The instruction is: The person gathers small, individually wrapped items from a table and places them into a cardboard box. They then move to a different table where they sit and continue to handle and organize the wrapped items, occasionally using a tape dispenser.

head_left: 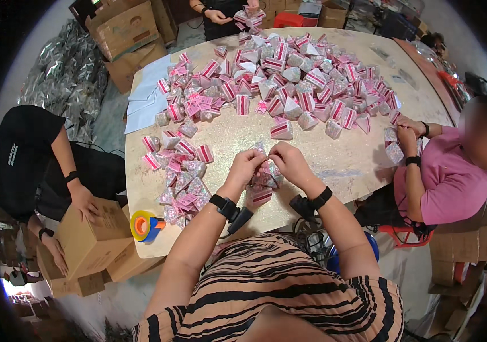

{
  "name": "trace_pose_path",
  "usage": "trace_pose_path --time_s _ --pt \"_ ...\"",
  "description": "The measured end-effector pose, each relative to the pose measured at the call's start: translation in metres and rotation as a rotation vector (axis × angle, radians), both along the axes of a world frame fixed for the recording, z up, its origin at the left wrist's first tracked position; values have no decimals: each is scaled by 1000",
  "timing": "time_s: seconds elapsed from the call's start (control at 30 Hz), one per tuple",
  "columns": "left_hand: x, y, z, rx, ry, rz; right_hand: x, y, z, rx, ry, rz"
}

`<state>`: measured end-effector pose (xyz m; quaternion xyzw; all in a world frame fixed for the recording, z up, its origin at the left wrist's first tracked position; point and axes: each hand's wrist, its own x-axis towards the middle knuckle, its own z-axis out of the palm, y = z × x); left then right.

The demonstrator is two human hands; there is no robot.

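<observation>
Close to the table's near edge, my left hand point(247, 166) is closed, its fingers pinching the upper part of a small shiny packet point(264, 178) with pink on it. My right hand point(290, 161) meets it from the other side, fingertips pinched together; what lies between them is too small to make out. A pink-and-white striped packet point(262, 196) lies below my hands, partly behind my left wrist. Beyond them spreads a large heap of similar packets point(306, 85), clear and glittery with pink striped cards. A smaller pile point(183, 182) sits to my left.
The pale table point(323, 154) bears white sheets point(148, 94) at its far left. A tape roll in a blue-and-yellow dispenser point(145, 226) is at the left edge. Co-workers stand or sit left, right and far side; the left one handles a cardboard box point(92, 233).
</observation>
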<state>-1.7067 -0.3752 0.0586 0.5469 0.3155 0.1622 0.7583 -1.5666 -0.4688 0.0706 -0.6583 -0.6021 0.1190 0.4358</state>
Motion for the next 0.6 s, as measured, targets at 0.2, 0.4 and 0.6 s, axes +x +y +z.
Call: trace_pose_path --time_s 0.2,0.4,0.6 --pt "1 1 -2 34 50 -61 2 4 0 16 70 8" --pt "0 3 0 33 97 -70 17 7 -26 -235 748 148" --pt "2 8 -7 -92 66 -107 24 10 -45 -309 1169 284"
